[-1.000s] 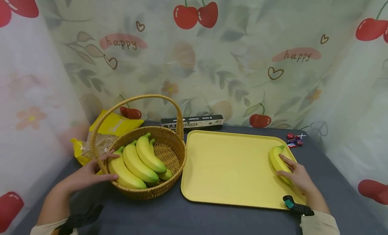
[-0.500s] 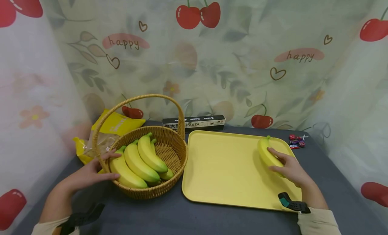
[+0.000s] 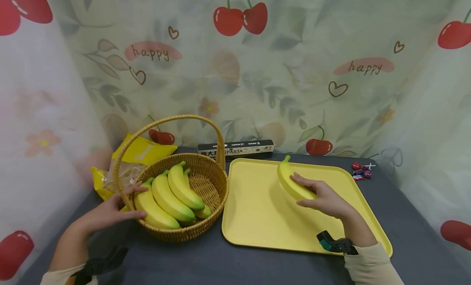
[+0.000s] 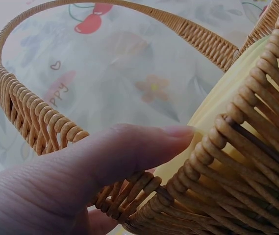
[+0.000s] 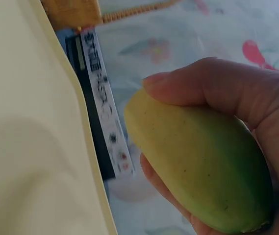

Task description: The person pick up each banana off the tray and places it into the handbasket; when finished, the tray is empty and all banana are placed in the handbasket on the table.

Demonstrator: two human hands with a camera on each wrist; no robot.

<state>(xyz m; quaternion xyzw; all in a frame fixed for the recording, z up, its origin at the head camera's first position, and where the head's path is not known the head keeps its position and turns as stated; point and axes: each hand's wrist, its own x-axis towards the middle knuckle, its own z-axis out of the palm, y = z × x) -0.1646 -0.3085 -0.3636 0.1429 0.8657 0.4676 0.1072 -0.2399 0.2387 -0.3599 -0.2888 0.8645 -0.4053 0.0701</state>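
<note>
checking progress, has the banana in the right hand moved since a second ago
Yes. The banana in the right hand has moved left, from the yellow tray's right edge toward its middle, nearer the basket.

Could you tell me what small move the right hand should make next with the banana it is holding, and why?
Probably carry it on leftward toward the wicker basket. The right hand grips the banana above the yellow tray, while the left hand rests on the basket's rim beside the bananas already inside.
</note>
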